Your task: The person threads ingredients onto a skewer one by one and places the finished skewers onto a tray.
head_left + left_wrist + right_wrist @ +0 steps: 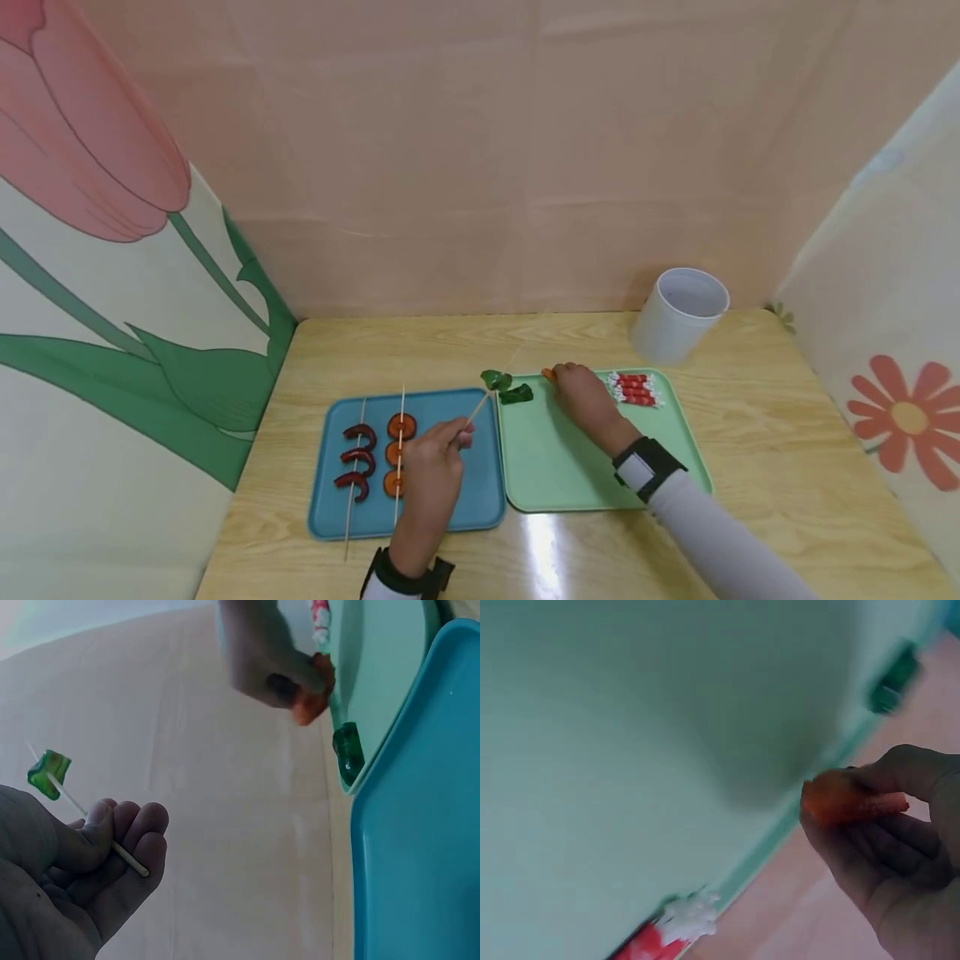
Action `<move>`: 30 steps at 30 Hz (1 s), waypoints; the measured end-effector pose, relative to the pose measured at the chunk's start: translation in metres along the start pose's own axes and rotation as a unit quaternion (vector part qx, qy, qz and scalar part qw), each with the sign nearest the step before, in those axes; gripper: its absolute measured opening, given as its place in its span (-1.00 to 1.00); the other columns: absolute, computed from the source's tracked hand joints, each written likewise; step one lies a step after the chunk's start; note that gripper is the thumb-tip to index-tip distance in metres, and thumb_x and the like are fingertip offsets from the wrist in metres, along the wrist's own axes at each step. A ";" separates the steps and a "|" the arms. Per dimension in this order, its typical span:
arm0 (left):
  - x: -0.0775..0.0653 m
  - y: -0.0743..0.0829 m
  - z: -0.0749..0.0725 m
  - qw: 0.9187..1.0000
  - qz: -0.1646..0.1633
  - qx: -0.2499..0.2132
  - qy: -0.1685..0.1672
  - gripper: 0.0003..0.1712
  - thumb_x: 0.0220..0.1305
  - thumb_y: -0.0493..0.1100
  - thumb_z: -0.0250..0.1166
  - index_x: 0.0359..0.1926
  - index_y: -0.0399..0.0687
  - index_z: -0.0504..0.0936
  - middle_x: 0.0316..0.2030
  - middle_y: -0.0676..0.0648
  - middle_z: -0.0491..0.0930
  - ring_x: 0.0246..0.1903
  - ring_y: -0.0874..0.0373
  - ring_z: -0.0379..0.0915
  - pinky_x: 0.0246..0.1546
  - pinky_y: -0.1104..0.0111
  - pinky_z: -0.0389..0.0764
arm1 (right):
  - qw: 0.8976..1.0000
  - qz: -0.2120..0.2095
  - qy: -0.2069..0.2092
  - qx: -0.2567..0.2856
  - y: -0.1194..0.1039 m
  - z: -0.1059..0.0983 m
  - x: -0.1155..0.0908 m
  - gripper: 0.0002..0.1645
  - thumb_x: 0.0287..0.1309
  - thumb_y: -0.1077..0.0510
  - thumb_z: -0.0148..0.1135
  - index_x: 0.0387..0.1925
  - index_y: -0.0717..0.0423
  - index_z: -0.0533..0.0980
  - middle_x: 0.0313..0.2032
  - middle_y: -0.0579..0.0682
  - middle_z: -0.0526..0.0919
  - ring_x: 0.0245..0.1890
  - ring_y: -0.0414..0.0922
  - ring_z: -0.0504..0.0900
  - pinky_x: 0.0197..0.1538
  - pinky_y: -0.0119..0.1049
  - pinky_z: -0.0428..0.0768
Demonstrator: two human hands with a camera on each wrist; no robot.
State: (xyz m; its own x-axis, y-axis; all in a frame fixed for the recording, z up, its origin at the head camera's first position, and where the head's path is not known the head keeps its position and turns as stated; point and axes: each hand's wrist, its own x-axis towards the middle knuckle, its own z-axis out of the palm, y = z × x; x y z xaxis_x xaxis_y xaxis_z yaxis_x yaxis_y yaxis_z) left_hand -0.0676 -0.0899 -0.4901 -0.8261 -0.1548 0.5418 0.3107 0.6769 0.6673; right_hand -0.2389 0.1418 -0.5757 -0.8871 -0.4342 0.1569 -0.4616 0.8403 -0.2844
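Observation:
My left hand (435, 471) pinches a thin wooden skewer (478, 407) above the right edge of the blue tray. A green pepper piece (49, 774) is threaded on that skewer, some way up from the thumb. Over the far edge of the green tray, my right hand (588, 400) holds an orange piece of food (847, 800) between thumb and fingers; its exact kind is unclear. Another green pepper piece (517, 394) lies in the green tray's far left corner, apart from both hands. The orange piece and the skewer do not touch.
On the blue tray (483, 508) lie a skewer of curved dark red pieces (358, 458) and one of round orange slices (401, 426). The green tray (570, 492) bears several red-and-white sticks (636, 388) at its far right. Behind it stands a white bucket (667, 329).

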 end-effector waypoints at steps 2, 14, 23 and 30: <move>0.000 -0.001 0.000 1.000 -0.003 0.000 0.000 -0.71 0.06 -0.62 0.41 -0.24 -0.27 0.81 -0.43 -0.12 0.78 -0.52 0.21 0.73 -0.46 0.55 0.71 | 0.997 0.029 -0.001 0.078 -0.001 -0.017 0.002 -0.81 0.21 0.30 0.39 -0.17 0.33 0.63 -0.36 0.17 0.70 -0.40 -0.01 0.63 -0.37 -0.18 0.66; -0.008 -0.003 0.006 0.999 -0.012 0.011 -0.030 -0.65 0.00 -0.66 0.40 -0.26 -0.24 0.82 -0.44 -0.08 0.78 -0.52 0.22 0.72 -0.49 0.53 0.70 | 0.837 0.180 -0.016 0.516 -0.017 -0.134 -0.001 -0.36 0.38 -0.08 0.30 0.27 0.26 0.49 0.06 0.06 0.68 -0.09 -0.23 0.73 0.00 -0.42 0.73; -0.017 0.002 0.018 0.997 -0.003 0.020 -0.072 -0.70 -0.01 -0.62 0.43 -0.32 -0.22 0.82 -0.49 -0.06 0.77 -0.52 0.25 0.72 -0.49 0.55 0.69 | 0.710 0.140 0.031 0.689 -0.030 -0.171 -0.005 -0.78 0.37 0.11 0.32 -0.04 0.11 0.65 -0.01 0.00 0.61 -0.08 -0.16 0.71 0.02 -0.37 0.75; -0.017 0.003 0.021 0.995 -0.014 0.027 -0.092 -0.75 0.06 -0.57 0.42 -0.31 -0.21 0.82 -0.49 -0.05 0.77 -0.53 0.28 0.70 -0.50 0.59 0.65 | 0.713 0.131 0.058 0.686 -0.033 -0.177 -0.009 -0.76 0.36 0.14 0.32 0.00 0.13 0.66 -0.03 -0.02 0.65 -0.08 -0.15 0.71 0.01 -0.36 0.75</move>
State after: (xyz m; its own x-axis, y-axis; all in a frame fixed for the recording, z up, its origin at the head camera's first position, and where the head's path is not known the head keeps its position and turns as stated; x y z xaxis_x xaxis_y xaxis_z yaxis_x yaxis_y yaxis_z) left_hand -0.0625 -0.0705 -0.5078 -0.9080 -0.0434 0.4168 0.2642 0.7128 0.6498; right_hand -0.2145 0.1752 -0.3998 -0.9745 -0.2235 -0.0180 0.0767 -0.2567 -0.9634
